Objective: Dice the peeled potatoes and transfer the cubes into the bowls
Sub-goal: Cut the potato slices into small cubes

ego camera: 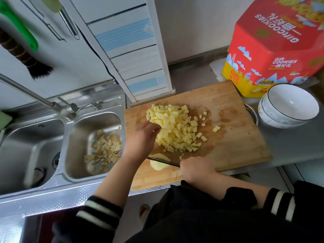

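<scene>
Dicing mostly done | left hand (140, 137), fingers loose, nudges cubes (175, 127) heaped mid-board (236, 137), likely clearing cutting room | right hand (196, 171) clenches knife (163, 159) beside uncut potato (158, 165) | bowls (287, 106) stacked right, empty

Bare board (236, 137) at frame right of dice pile (175, 127) gives passage toward stacked bowls (287, 106); cookie tin (273, 50) blocks upper right, tiled column (133, 55) behind board.
</scene>
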`<state>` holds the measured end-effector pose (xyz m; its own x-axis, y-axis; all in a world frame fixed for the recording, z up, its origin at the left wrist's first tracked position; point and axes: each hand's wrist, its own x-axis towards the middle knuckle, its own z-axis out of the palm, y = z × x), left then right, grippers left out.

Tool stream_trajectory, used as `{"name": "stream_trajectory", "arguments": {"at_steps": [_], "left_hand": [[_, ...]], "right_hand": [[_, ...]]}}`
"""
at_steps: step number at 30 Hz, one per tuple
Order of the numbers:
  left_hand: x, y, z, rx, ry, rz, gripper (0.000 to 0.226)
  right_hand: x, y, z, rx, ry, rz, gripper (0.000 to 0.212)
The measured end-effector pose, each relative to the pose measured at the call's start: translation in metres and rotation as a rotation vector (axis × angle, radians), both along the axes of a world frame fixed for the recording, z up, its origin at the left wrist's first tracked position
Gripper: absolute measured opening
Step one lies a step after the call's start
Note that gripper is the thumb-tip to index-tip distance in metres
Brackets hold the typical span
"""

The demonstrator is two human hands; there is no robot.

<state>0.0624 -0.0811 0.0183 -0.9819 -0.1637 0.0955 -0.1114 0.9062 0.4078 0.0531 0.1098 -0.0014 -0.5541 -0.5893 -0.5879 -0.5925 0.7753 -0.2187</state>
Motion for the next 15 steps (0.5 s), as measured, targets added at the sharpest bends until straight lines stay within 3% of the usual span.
{"name": "stream_trajectory", "arguments": {"at_steps": [2, 4, 7, 11, 15], "left_hand": [[0.034, -0.001, 0.007, -0.064, 0.538, 0.064, 0.009], [0.067, -0.001, -0.013, -0.065, 0.660, 0.111, 0.011], [0.094, 0.003, -0.068, 0.054, 0.397, 0.098, 0.013], [0.097, 0.015, -0.113, 0.034, 0.065, 0.090, 0.024], [0.092, 0.024, -0.118, -0.049, 0.019, 0.110, 0.030]], "right_hand": [[-0.004, -0.002, 0.002, 0.046, -0.012, -0.010, 0.028], [-0.008, -0.003, 0.001, 0.057, -0.002, -0.011, 0.024], [-0.011, -0.002, 0.002, 0.052, 0.010, -0.029, 0.018], [-0.013, -0.005, 0.005, 0.035, 0.013, -0.060, 0.020], [-0.008, -0.002, 0.007, -0.020, -0.010, -0.016, 0.024]]}}
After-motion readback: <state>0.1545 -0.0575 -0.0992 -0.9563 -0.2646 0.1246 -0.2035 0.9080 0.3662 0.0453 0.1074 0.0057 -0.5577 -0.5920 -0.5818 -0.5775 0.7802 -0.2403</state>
